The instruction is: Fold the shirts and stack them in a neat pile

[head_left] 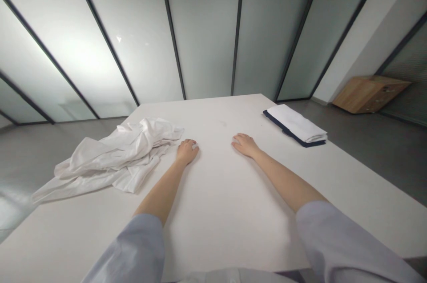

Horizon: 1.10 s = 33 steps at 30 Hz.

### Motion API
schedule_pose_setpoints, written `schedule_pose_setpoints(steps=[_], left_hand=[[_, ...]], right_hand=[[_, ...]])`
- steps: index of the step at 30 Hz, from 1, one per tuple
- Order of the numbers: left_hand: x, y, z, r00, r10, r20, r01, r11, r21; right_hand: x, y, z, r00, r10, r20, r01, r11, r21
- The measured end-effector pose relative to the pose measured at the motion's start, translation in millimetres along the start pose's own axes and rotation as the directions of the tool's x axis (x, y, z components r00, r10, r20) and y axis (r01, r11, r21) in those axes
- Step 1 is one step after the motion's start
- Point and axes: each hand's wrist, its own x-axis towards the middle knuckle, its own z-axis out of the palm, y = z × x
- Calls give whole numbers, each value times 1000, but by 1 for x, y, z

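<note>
My left hand [187, 151] lies palm down on the white table [213, 212], fingers loosely stretched and holding nothing. Just left of it a crumpled white cloth garment [116, 156] is heaped, with one end reaching the table's left edge. My right hand [245, 144] also rests flat on the tabletop, fingers forward, with nothing in it. Further right, near the table's right edge, lies a stack of folded cloth: a white folded piece [296, 122] on top of a dark navy one [283, 130].
Frosted glass panels [203, 29] with dark frames stand behind the table. A wooden cabinet [367, 94] is on the grey floor [320, 118] at the far right. The table's far edge runs close to the panels.
</note>
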Motion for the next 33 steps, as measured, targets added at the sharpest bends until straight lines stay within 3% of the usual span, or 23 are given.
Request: schedule_pose_setpoints(steps=[33], left_hand=[[1,-4,1,999,31,33,-30,999,-14]], right_hand=[[-2,10,-2,1000,-29,-3,29,999,16]])
